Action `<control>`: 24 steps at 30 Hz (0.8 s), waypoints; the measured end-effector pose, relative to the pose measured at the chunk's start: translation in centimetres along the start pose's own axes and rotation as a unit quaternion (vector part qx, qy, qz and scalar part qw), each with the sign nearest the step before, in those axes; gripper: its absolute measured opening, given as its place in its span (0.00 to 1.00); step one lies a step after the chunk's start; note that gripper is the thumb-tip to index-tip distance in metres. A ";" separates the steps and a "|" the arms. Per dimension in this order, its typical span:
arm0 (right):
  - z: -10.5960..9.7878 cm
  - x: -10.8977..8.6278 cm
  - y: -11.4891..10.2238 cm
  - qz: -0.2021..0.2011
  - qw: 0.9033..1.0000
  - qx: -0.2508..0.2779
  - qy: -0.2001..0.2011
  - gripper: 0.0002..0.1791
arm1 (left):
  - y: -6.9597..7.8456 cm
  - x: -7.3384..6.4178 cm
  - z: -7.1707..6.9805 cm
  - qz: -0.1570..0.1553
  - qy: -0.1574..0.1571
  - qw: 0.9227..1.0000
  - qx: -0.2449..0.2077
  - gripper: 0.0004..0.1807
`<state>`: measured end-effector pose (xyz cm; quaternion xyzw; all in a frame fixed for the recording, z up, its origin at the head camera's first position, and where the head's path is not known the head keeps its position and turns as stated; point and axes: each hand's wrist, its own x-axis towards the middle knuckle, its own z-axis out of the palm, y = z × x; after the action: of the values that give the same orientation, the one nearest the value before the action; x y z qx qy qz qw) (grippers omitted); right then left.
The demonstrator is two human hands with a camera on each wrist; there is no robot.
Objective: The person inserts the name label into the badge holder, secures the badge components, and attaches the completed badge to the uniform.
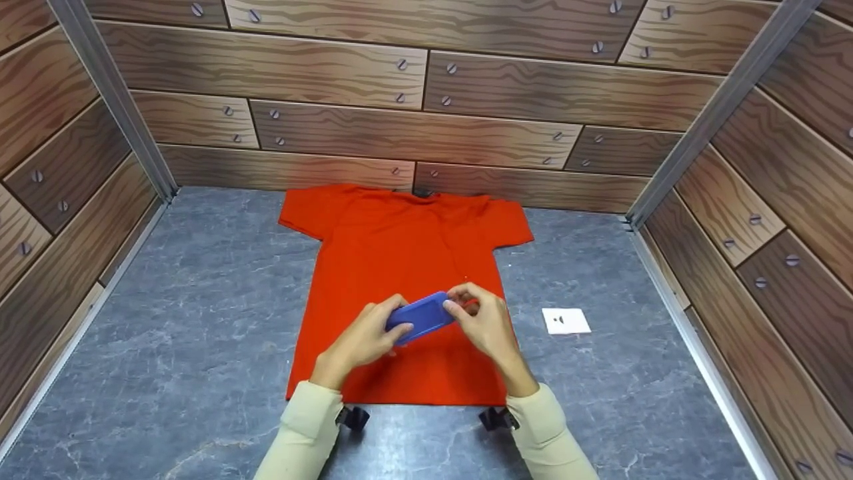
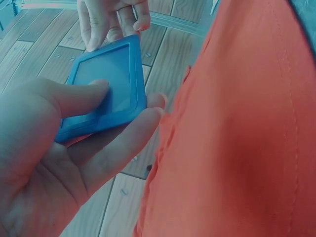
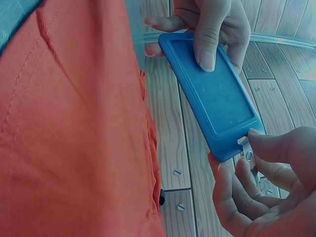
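The left hand (image 1: 360, 340) has its fingers curled round a blue holder (image 1: 421, 317), thumb on its face — the right hand (image 1: 485, 323) pinches the metal clip (image 3: 249, 157) at its end — above the red T-shirt (image 1: 406, 253) on the worktop (image 1: 200, 300).

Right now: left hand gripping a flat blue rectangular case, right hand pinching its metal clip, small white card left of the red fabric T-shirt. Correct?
Wrong side: the small white card lies right of the red fabric T-shirt in the head view. Rest stands: left hand grips the flat blue case, right hand pinches its metal clip.
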<state>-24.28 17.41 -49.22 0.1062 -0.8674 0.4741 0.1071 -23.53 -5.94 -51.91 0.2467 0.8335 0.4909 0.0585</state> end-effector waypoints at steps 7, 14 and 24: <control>0.0 0.1 0.0 -0.004 0.999 0.043 -0.002 0.06 | -0.1 0.1 -0.5 0.005 0.027 0.999 0.024 0.11; 0.1 0.2 0.1 0.005 0.996 0.087 0.003 0.08 | -0.1 0.0 -0.8 0.035 0.072 0.995 0.057 0.09; -1.0 0.2 0.2 0.000 0.995 0.096 -0.023 0.11 | -0.2 0.0 -1.0 0.058 0.112 0.990 0.067 0.09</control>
<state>-24.45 18.34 -48.84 0.1272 -0.8199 0.5530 0.0762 -23.97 -6.86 -51.58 0.2417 0.8500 0.4612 -0.0802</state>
